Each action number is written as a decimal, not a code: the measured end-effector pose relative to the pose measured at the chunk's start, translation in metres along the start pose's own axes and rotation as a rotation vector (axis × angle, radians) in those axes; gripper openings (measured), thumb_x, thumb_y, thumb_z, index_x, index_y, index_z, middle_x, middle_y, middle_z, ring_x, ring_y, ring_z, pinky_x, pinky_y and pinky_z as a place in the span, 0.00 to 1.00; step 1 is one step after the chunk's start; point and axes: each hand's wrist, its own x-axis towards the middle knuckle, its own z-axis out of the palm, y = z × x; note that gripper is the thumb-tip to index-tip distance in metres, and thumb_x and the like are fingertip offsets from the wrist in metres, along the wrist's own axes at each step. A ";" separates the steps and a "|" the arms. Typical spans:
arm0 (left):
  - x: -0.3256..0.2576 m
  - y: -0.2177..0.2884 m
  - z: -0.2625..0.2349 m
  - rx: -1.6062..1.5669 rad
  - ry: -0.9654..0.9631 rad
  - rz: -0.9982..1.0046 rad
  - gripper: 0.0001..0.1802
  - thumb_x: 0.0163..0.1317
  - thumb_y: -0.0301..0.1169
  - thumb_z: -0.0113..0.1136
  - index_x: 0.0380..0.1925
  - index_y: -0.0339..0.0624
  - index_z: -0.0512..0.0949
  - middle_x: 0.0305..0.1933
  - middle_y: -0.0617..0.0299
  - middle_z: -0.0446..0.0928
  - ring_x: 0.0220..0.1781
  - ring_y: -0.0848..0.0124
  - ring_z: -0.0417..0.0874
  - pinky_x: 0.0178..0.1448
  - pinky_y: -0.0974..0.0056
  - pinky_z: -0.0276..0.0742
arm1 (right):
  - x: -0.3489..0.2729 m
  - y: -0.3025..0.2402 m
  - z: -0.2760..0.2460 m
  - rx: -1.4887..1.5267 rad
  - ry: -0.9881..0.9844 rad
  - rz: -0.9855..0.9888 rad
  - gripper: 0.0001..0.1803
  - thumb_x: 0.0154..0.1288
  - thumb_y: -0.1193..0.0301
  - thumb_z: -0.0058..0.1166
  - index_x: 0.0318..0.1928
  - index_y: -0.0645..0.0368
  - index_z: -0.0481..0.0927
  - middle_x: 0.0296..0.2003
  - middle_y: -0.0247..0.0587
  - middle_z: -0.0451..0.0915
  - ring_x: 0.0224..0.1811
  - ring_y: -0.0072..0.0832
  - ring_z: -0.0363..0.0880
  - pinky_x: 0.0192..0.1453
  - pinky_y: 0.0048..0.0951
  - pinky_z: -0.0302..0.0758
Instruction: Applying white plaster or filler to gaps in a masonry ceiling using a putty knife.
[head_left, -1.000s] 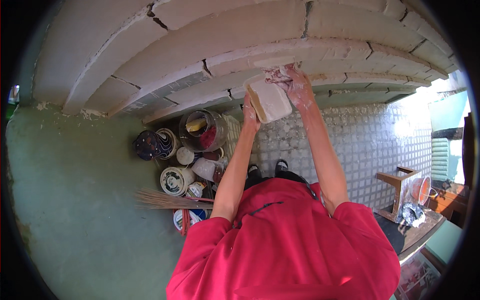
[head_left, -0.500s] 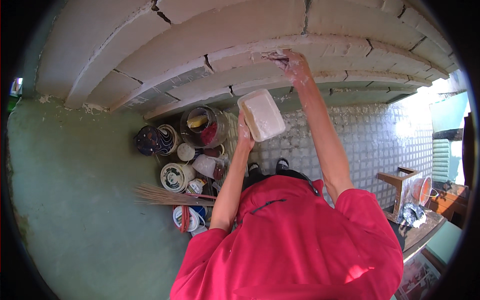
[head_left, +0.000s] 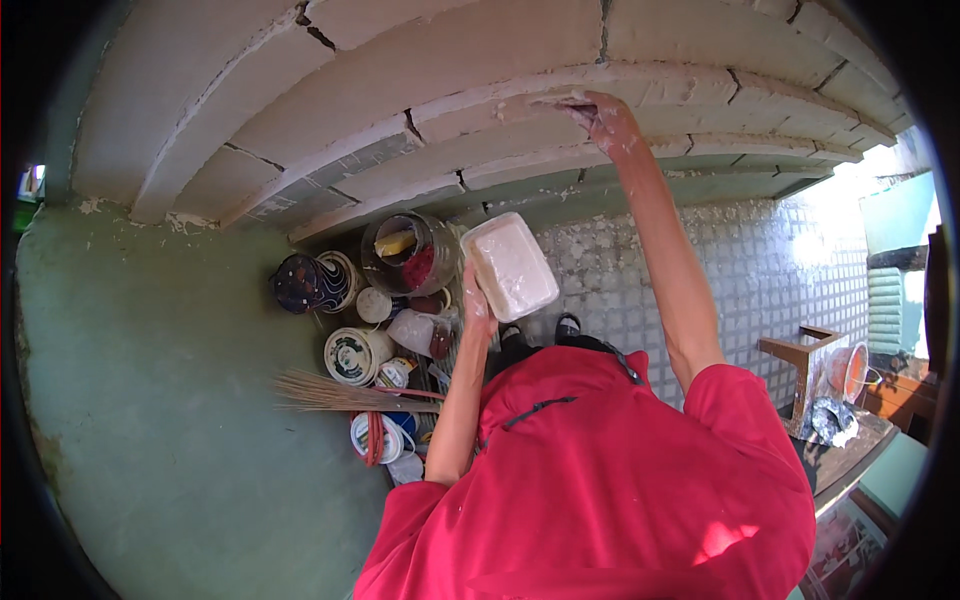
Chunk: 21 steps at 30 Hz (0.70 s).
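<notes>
My left hand (head_left: 478, 300) grips the near-left side of a white rectangular plastic tub (head_left: 513, 265), with white paste on its inside. The tub hangs tilted over the floor at waist height. Farther up, my right hand (head_left: 608, 122) reaches to a pale panelled wall (head_left: 500, 50) with projecting ledges. Its fingers, smeared with white, are bent together against a ledge (head_left: 530, 103). Whether a small tool sits in them is too small to make out. Dark cracks break the ledges to both sides, and rough white filler lines their edges.
Left of my feet stand several buckets, among them a lidded white bucket (head_left: 352, 356) and a clear round tub (head_left: 408, 255). A stick broom (head_left: 330, 392) lies across them. To the right are a wooden stool (head_left: 800, 370) and an orange-lined bucket (head_left: 848, 372). A green wall (head_left: 180, 400) closes the left.
My left hand has lowered the tub and drawn it closer to me. My right hand has slid slightly to the right along the ledge, staying against it.
</notes>
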 end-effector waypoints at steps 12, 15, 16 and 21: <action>-0.032 0.018 -0.012 0.023 0.072 0.056 0.36 0.70 0.58 0.36 0.66 0.42 0.62 0.61 0.56 0.72 0.59 0.62 0.77 0.63 0.58 0.73 | -0.040 0.104 0.021 0.009 -0.058 0.007 0.11 0.66 0.73 0.50 0.45 0.68 0.76 0.43 0.49 0.81 0.45 0.40 0.83 0.51 0.36 0.83; -0.037 0.018 -0.020 0.018 0.092 0.115 0.37 0.69 0.59 0.35 0.66 0.41 0.61 0.62 0.55 0.72 0.58 0.62 0.77 0.63 0.57 0.74 | -0.021 0.100 0.038 0.052 -0.078 -0.025 0.09 0.63 0.75 0.49 0.41 0.69 0.73 0.40 0.52 0.79 0.43 0.42 0.83 0.46 0.40 0.85; -0.038 0.019 -0.022 0.006 0.093 0.115 0.37 0.69 0.59 0.35 0.66 0.41 0.61 0.62 0.56 0.71 0.59 0.62 0.77 0.63 0.57 0.73 | -0.013 0.092 0.041 0.101 -0.079 -0.020 0.09 0.64 0.76 0.49 0.40 0.71 0.72 0.39 0.55 0.78 0.42 0.44 0.83 0.46 0.41 0.85; -0.043 0.019 -0.032 -0.019 0.095 0.127 0.37 0.70 0.59 0.35 0.67 0.42 0.60 0.63 0.56 0.71 0.60 0.62 0.76 0.64 0.57 0.72 | 0.000 0.063 0.059 0.229 0.023 -0.053 0.08 0.64 0.79 0.47 0.36 0.77 0.71 0.37 0.62 0.77 0.39 0.49 0.83 0.45 0.45 0.86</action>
